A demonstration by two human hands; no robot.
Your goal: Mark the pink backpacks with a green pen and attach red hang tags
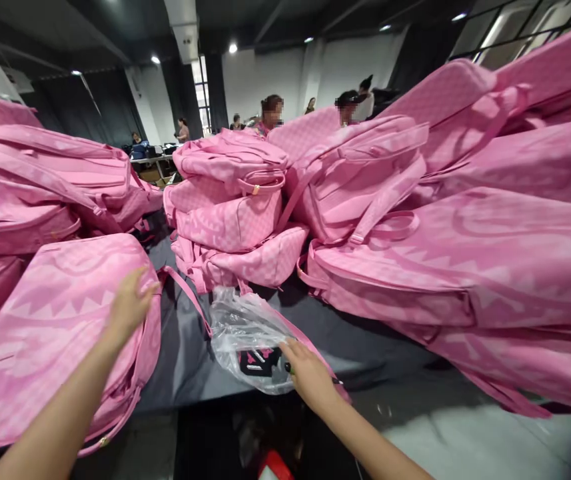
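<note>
My left hand rests on top of a pink backpack lying at the near left of the dark table, fingers curled over its upper edge. My right hand pinches the edge of a clear plastic bag that holds a black and pink tag or small item. The bag lies on the table beside a pink strap. The backpack has a lighter jagged tooth pattern.
Piles of pink backpacks cover the table at left, middle and right. Several people stand or sit behind the piles in a large dim hall. A red object shows below the table's near edge.
</note>
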